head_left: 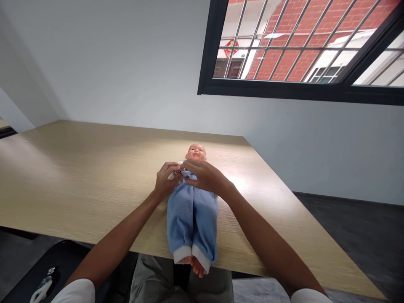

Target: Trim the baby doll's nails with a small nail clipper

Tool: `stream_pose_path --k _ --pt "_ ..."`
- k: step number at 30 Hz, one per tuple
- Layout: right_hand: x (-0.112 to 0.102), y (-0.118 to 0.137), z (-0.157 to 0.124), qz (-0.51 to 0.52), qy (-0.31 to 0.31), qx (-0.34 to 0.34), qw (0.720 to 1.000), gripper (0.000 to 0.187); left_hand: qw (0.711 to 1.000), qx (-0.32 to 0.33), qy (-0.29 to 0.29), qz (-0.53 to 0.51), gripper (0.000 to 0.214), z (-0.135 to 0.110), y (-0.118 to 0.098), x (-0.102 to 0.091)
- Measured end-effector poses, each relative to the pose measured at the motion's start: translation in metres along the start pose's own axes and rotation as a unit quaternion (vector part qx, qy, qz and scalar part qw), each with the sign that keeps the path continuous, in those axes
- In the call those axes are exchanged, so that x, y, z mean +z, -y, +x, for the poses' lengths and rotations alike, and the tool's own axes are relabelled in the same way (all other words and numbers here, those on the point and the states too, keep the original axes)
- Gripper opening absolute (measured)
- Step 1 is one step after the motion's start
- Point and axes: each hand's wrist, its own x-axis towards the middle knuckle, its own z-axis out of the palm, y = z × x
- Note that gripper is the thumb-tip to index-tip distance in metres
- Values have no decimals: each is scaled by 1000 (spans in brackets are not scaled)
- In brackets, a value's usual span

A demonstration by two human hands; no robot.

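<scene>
A baby doll (193,210) lies on its back on the wooden table (94,176), with its bald head toward the wall and its bare feet over the front edge. It wears fuzzy blue clothing with white cuffs. At the doll's chest, on the side of my left hand, my left hand (168,179) and my right hand (206,174) meet with fingers pinched together. Between their fingertips is a small, shiny patterned piece (184,172). My fingers partly cover it, so its kind is unclear. The doll's arms and upper chest are mostly hidden by my hands.
A black chair (19,277) at lower left carries a small item with a white strap (42,290). Behind the table rises a white wall (132,63) with a barred, dark-framed window (277,89). The table's right edge slants toward the lower right.
</scene>
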Motion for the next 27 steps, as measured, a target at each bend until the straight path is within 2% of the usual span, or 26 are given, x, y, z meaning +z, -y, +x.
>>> stream_pose_path --k 6,10,21,27 --pt "6 8 6 -8 48 47 998 16 1000 -7 -10 -3 7 2 -5 -2" --pt "3 9 9 -33 55 75 995 21 1000 -9 -13 -6 6 2 -6 -2" --pt "-5 4 3 8 94 77 993 18 1000 -11 -12 -8 8 3 -4 -2" --pt "-5 7 5 -9 78 55 995 22 1000 -21 -9 -9 10 5 -7 -3"
